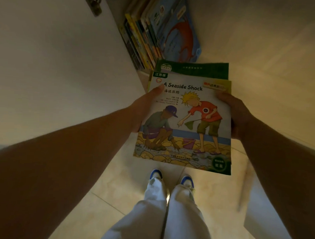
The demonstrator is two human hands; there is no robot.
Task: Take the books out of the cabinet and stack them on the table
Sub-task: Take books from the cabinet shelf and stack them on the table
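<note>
I'm holding a small stack of books (pixel 186 120) in both hands.
My left hand (pixel 144 110) and right hand (pixel 237 115) are gripping its side edges; more books (pixel 156 33) are leaning in the cabinet (pixel 66 53) beyond.

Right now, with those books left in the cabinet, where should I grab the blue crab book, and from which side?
Take the blue crab book by its near bottom corner, coming from the right. It leans on the outside of the row of books, so its cover and right edge are free, while its left side rests against the others.
</note>
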